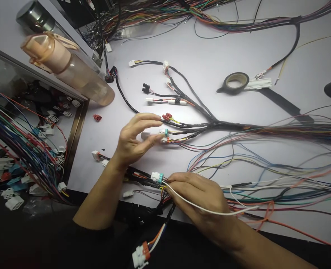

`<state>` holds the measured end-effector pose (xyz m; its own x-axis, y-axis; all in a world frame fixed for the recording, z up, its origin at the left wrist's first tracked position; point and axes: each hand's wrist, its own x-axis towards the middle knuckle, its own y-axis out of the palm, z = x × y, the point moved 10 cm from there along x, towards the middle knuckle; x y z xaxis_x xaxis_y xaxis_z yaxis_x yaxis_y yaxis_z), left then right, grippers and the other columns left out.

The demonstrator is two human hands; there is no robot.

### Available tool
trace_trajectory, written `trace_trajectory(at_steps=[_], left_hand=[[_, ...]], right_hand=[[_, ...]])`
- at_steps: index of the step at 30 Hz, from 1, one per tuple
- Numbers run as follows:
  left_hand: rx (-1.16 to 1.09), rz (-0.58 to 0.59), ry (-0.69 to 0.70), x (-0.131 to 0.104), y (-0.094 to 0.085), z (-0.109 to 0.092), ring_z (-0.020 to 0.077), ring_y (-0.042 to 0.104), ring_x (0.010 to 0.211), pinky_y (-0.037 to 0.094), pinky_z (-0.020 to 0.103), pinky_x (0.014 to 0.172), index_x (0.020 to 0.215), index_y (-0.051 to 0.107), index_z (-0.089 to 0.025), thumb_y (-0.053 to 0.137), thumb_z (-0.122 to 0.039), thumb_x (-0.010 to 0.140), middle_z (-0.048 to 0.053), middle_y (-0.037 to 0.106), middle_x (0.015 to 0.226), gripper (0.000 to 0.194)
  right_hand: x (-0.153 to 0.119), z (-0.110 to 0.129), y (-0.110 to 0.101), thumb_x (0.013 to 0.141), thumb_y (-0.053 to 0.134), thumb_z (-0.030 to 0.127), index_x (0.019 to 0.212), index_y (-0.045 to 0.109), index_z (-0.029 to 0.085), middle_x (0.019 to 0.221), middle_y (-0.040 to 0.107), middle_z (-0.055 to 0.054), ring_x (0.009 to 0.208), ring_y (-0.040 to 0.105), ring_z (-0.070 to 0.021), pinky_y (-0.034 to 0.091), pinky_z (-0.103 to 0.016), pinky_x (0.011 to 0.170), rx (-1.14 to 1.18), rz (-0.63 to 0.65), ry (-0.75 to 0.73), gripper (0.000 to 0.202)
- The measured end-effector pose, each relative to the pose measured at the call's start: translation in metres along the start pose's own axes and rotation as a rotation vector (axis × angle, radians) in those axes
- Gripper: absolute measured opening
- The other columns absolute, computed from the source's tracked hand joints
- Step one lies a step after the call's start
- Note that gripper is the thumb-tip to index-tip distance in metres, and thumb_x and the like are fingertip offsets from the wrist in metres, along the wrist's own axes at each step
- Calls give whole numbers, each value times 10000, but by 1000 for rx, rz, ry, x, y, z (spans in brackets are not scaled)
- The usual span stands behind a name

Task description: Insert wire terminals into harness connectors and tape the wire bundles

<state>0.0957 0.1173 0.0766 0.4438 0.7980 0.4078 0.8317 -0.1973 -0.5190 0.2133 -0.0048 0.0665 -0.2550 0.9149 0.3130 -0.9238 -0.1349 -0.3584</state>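
Note:
My right hand (201, 192) pinches the wires just behind a white and teal connector (156, 177), and a white wire (199, 207) runs across its fingers. Thumb and fingers apart, my left hand (137, 136) hovers over the table with nothing visibly in its grasp. By its thumb tip are a teal-edged connector (164, 132) and an orange-edged connector (164, 140); whether the thumb touches them I cannot tell. A red connector (167, 116) lies beside its fingertips. These branches join a black-taped wire harness (224, 125). Nearer me hangs a white and orange connector (141, 254).
At the left, a peach-coloured bottle (70, 71) leans near a bin edge (77, 138) with loose connectors and wires beyond it. A black tape roll (236, 83) lies at right. Another wire bundle (221, 24) crosses the back. A loose red connector (97, 117) lies at left.

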Motion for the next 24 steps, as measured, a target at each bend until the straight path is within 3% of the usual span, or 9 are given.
trace_trajectory(at_steps=[2,3,7,10,14,17,20,24], left_hand=[[74,-23,-34,-4,-13,-14,211,634,937,508,390,885,1003,725,-257,738,-223,769,53,696,985,236],[71,23,-74,-9,-14,-19,208,637,885,510,382,855,992,729,-253,710,-236,796,54,701,927,197],[-73,263,-254,-48,-1,-31,219,654,857,521,362,791,1046,721,-211,570,-283,897,99,723,914,223],[-124,288,-345,-76,8,-33,222,659,940,523,338,815,1091,712,-207,562,-273,903,110,723,1012,249],[-173,133,-477,-98,11,-27,181,673,818,529,272,728,1001,745,-199,638,-269,859,76,736,920,191],[-257,-44,-565,-111,4,-20,142,649,703,516,245,660,948,752,-189,635,-309,865,47,725,812,187],[-402,-194,-603,-121,-3,-16,116,616,661,502,238,653,936,748,-183,630,-339,871,32,695,747,206],[-576,-290,-611,-128,-5,-17,95,596,637,494,230,659,896,746,-167,652,-337,857,19,666,713,198]], right_hand=[[-2,0,0,916,548,115,949,681,154,934,717,-54,821,656,-128,525,-253,754,4,0,-9,143],[-3,0,1,918,546,120,953,678,154,943,715,-56,837,656,-130,525,-255,766,6,1,-17,141],[-6,3,3,922,544,139,960,668,157,980,710,-58,887,657,-131,521,-255,800,-17,-6,-61,131],[-8,5,6,929,537,160,921,670,160,966,713,-57,875,662,-133,523,-255,789,-49,-12,-95,133],[-10,6,7,927,542,184,914,685,166,974,718,-65,844,677,-134,540,-256,779,-60,-35,-98,145],[-10,14,2,913,550,160,890,694,173,972,720,-71,1005,661,-171,545,-279,829,-45,-70,-133,147],[-10,27,-2,904,554,144,838,693,191,805,705,-50,1127,595,-199,537,-289,816,-34,-86,-182,160],[-17,38,8,918,550,191,859,703,188,822,686,-41,836,631,-146,496,-267,733,-129,-32,-181,165]])
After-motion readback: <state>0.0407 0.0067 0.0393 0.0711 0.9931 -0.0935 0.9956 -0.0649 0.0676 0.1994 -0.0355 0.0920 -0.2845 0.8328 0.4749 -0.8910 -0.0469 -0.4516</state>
